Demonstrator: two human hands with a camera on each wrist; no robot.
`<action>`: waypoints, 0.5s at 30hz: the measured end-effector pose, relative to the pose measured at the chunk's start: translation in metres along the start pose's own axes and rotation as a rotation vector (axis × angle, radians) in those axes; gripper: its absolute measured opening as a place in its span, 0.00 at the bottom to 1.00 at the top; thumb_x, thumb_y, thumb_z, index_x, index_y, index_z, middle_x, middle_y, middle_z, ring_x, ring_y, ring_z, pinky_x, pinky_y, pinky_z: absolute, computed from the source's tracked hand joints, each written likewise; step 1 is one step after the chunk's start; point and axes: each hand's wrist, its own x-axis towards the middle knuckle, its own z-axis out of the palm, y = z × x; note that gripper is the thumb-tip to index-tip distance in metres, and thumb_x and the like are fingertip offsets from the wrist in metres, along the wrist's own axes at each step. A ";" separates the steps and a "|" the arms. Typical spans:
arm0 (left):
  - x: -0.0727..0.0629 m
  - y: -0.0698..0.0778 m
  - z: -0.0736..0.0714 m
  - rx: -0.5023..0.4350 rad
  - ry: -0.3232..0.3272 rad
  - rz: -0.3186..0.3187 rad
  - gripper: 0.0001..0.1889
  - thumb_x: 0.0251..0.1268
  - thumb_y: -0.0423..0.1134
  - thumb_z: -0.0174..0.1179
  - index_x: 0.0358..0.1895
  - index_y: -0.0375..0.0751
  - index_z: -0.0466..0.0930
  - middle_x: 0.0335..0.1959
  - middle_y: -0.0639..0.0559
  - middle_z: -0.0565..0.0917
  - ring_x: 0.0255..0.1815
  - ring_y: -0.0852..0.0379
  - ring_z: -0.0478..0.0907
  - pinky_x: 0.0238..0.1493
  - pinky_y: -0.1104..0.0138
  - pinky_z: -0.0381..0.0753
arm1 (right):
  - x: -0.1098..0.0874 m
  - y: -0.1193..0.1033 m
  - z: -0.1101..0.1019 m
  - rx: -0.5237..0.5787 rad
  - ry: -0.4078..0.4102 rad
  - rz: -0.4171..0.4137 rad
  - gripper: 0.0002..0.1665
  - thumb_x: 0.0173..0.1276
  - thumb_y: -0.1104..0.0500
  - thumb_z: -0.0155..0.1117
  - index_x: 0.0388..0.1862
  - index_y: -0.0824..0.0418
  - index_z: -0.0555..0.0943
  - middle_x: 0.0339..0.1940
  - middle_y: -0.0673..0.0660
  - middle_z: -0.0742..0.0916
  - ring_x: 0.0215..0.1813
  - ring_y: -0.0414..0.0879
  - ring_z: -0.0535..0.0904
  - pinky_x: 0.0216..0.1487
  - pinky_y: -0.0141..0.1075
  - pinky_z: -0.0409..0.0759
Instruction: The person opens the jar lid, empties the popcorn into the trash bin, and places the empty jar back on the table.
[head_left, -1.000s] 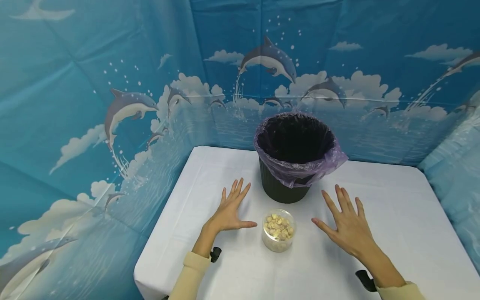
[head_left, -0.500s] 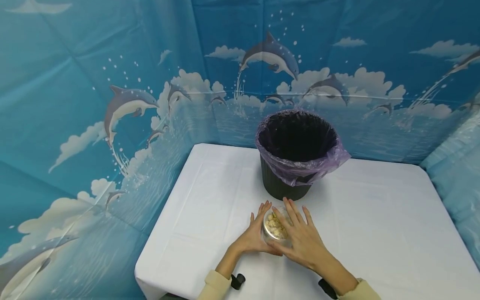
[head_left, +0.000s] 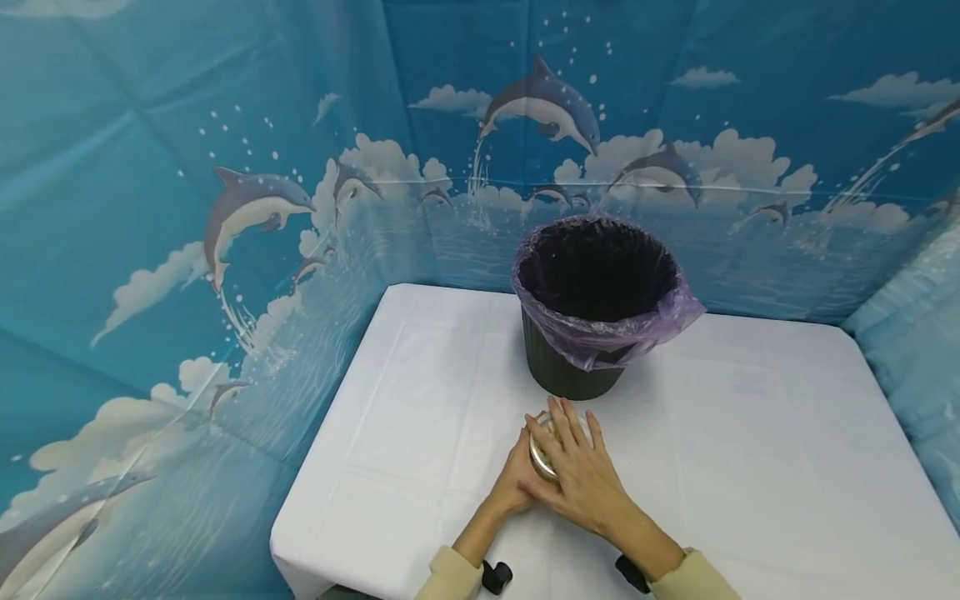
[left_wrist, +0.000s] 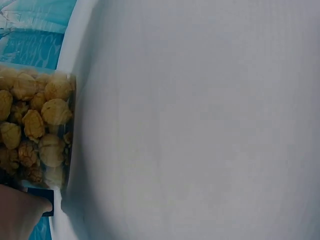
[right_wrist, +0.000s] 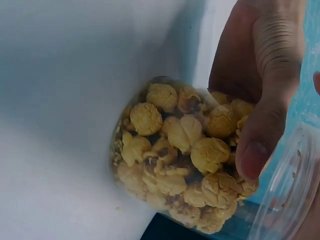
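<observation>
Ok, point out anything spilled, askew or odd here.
The purple liner sits unevenly on the dark bin, bunched into a loose flap on its right side in the head view. The right wrist view also shows a tiny yellow speck, possibly a crumb, near the popcorn jar.

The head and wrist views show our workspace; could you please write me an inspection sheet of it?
Surface: white tablecloth, with faint creases.
Job's things: clear jar of popcorn, between both hands.
Clutter: one tiny yellowish speck beside the jar, in the right wrist view.
Hands: left hand grips the jar's side; right hand lies over its top, fingers extended.
Cables: nothing seen.
Surroundings: dark bin with purple liner, standing beyond the jar; blue dolphin-print backdrop behind.
</observation>
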 end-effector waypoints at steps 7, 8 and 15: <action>-0.001 -0.005 0.003 -0.051 0.005 0.055 0.53 0.59 0.41 0.73 0.81 0.30 0.47 0.80 0.35 0.63 0.78 0.38 0.68 0.77 0.54 0.71 | 0.001 0.001 0.006 -0.032 0.036 0.002 0.41 0.69 0.38 0.63 0.76 0.54 0.72 0.78 0.70 0.71 0.79 0.67 0.65 0.73 0.70 0.62; -0.001 -0.005 0.003 -0.060 0.008 0.057 0.53 0.59 0.41 0.73 0.81 0.31 0.47 0.79 0.35 0.64 0.78 0.38 0.68 0.77 0.54 0.71 | 0.001 0.001 0.007 -0.039 0.040 0.002 0.40 0.70 0.38 0.63 0.76 0.54 0.73 0.77 0.70 0.72 0.79 0.67 0.66 0.72 0.70 0.62; 0.002 -0.007 0.003 -0.117 -0.014 0.048 0.52 0.56 0.39 0.74 0.81 0.38 0.50 0.78 0.38 0.66 0.78 0.41 0.69 0.78 0.57 0.71 | 0.002 0.001 0.012 -0.056 0.097 -0.002 0.38 0.68 0.41 0.62 0.73 0.55 0.75 0.73 0.71 0.76 0.75 0.69 0.69 0.68 0.71 0.66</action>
